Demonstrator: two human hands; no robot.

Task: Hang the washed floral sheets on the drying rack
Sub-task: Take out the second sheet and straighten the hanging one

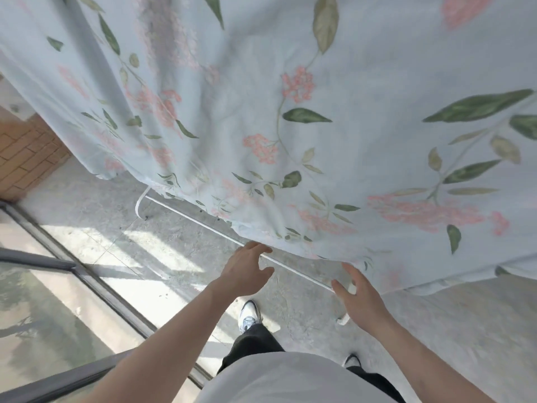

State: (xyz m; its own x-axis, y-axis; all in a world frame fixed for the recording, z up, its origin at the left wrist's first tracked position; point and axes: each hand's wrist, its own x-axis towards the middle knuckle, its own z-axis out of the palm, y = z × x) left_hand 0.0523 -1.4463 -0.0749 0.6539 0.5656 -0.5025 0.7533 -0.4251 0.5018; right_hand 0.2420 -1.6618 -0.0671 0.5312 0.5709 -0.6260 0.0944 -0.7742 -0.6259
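— Two hands visible in the head view, both reaching forward under the lower hem of the floral sheet (pixel 319 117). Fingers?

— Left hand (pixel 247 271) with fingers spread and relaxed, gripping nothing; fingertips just at the hem, touching or apart, cannot tell. Right hand (pixel 359 298) also with straight, spread fingers, holding nothing, fingertips near the hem, just below the cloth.

— And the sheet itself?

— Hanging across the whole upper part of the view, pale blue with pink flower clusters and green leaves. Draped in soft folds, lower edge running from the left down toward the right, clear of the floor.

— Any part of the drying rack (pixel 203 223) to see?

— Only a thin white bar, low above the floor, running diagonally under the hem, with a curved white end at the left. Passing between the two hands.

— Below?

— Grey stone floor (pixel 436 330) with sun patches, a glass railing (pixel 87 286) with dark frame at the left, brick-pattern tiles (pixel 26 158) at the far left. Also white sneakers (pixel 248 314), dark trousers and a light shirt.
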